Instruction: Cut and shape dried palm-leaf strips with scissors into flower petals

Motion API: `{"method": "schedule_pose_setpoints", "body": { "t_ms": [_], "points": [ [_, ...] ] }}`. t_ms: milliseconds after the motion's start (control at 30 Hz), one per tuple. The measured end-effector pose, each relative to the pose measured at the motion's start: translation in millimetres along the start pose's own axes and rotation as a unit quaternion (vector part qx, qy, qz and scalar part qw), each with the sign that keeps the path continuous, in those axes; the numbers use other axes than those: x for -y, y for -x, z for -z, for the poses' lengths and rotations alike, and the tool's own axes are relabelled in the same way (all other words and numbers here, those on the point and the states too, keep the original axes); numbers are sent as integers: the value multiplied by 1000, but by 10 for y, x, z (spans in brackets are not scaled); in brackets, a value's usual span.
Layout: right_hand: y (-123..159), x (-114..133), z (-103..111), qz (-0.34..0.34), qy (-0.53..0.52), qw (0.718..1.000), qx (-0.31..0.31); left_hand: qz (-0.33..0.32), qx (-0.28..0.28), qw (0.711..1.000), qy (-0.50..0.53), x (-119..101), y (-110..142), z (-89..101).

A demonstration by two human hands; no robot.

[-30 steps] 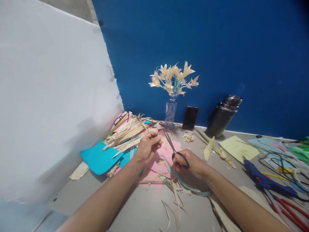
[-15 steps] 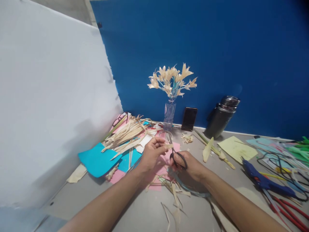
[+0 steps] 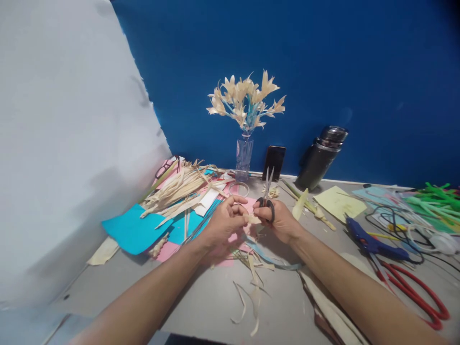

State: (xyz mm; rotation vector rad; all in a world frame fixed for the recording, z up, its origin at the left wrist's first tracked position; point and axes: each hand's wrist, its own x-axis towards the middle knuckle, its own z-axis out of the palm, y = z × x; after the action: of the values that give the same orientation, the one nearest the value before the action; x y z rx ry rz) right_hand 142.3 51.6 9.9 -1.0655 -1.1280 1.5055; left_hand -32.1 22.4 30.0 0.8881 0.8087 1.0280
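Note:
Between the thumb and fingers of my left hand point(image 3: 230, 221) is a small pale piece of dried husk point(image 3: 254, 219). My right hand point(image 3: 280, 221) is closed round the black handles of small scissors point(image 3: 268, 191), whose parted blades point up and away from the husk piece. Pink paper point(image 3: 233, 237) lies under both hands, with thin husk scraps point(image 3: 253, 268) scattered nearer to me. Behind the hands, a clear bottle point(image 3: 244, 158) holds a bunch of pale husk flowers point(image 3: 247, 98) on blue stems.
Dried husk strips point(image 3: 179, 184) and blue paper point(image 3: 134, 230) lie on the left. A phone point(image 3: 275, 160) and a dark flask point(image 3: 321, 158) stand at the back. To the right are yellow paper point(image 3: 339, 202), a blue glue gun point(image 3: 373, 242), red-handled scissors point(image 3: 413, 292) and green stems point(image 3: 436, 206).
The scissors have come away from the husk piece, and their blades have swung upright and opened apart. My left hand keeps its pinch. The view has shifted slightly right and down.

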Motion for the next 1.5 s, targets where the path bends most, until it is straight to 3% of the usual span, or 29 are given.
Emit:
{"method": "schedule_pose_setpoints", "body": {
  "t_ms": [133, 300, 500, 600, 900, 1067, 1300, 1500],
  "points": [
    [-39, -25, 41, 43, 59, 996, -55, 28, 78, 994, 73, -28, 10, 44],
    [-13, -13, 6, 32, 93, 994, 36, -10, -5, 996, 85, -40, -84, 66],
    [93, -87, -140, -2, 54, 998, 32, -24, -72, 990, 116, 5, -134, 78],
    [102, -125, -167, 17, 30, 999, 34, -24, -88, 990, 104, 37, -141, 84],
    [113, -208, -98, 0, 136, 981, 138, -134, -103, 983, 74, 21, -208, 94],
    [161, -191, -188, -4, 177, 977, 116, -149, -112, 979, 81, 48, -181, 59],
    [196, -209, -242, -20, 121, 983, 135, -131, -132, 980, 75, 100, -119, -15],
    [206, -149, -249, -2, 151, 981, 119, -126, -122, 980, 93, 82, -103, -33]
  ]
}}
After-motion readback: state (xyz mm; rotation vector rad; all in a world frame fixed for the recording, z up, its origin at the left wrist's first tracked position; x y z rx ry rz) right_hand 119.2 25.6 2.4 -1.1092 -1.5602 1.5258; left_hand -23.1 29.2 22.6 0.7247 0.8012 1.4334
